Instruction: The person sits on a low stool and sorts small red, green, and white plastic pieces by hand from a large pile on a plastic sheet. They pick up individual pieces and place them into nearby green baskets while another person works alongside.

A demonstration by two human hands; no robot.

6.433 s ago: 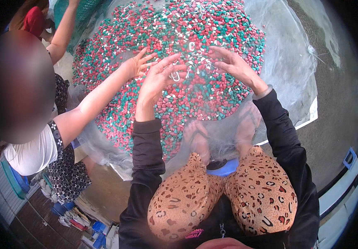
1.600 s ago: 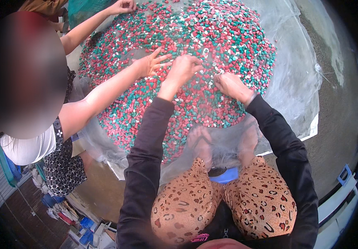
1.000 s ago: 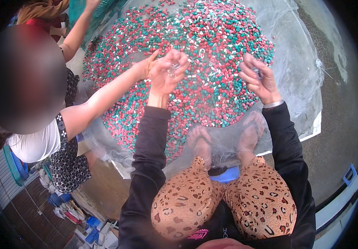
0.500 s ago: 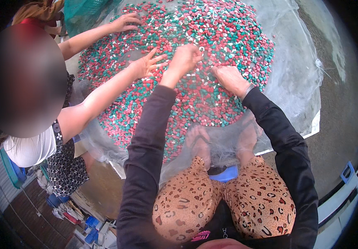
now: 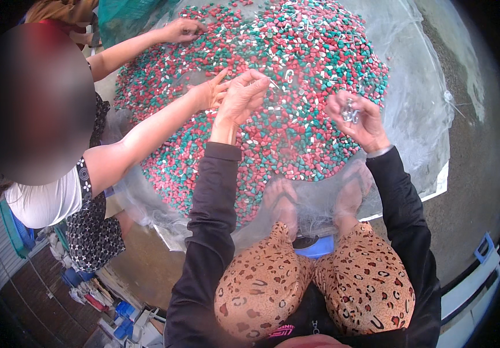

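A broad heap of small red, pink, green and white pieces lies spread in front of me. Over its middle is my left hand, thumb and forefinger pinched on a thin white piece. Just right of that fingertip a white hook-shaped piece rests on the heap. My right hand is raised above the heap's right side, palm turned up and fingers curled around several small clear-whitish pieces; their exact kind cannot be made out.
On my left a co-worker's hand reaches in beside my left hand; their other hand touches the far side. Clear plastic sheeting borders the heap. My feet stand at its near edge, by a blue seat.
My right hand has lifted off the heap and moved right, its palm now turned up with pieces showing. My left hand has shifted slightly left, and a white piece shows in its pinch.
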